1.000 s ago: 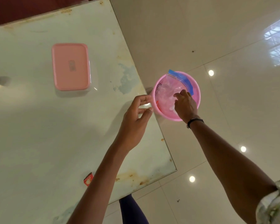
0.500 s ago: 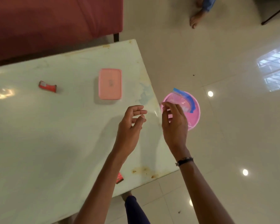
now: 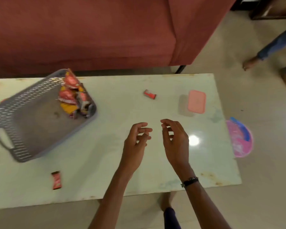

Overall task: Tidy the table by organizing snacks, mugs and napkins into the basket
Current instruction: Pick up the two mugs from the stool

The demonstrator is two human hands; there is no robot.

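Pale greenish-white table (image 3: 106, 162) with rust-brown stains along the near edge, under two bare empty hands, left hand (image 3: 135, 142) and right hand (image 3: 177, 142), a black beaded band (image 3: 189, 181) on the right wrist. Left of the hands, grey basket (image 3: 23, 113) perforated in rows of small slots, holding red, orange and yellow snack packets (image 3: 72, 96); red wrapper (image 3: 57, 180) nearer, red-and-white wrapper (image 3: 149, 94) beyond the fingertips. Right of the hands, salmon-pink lidded box (image 3: 196, 101) and a pink bowl (image 3: 241, 142) with a blue strip, on beige floor; maroon sofa (image 3: 89, 30) behind.
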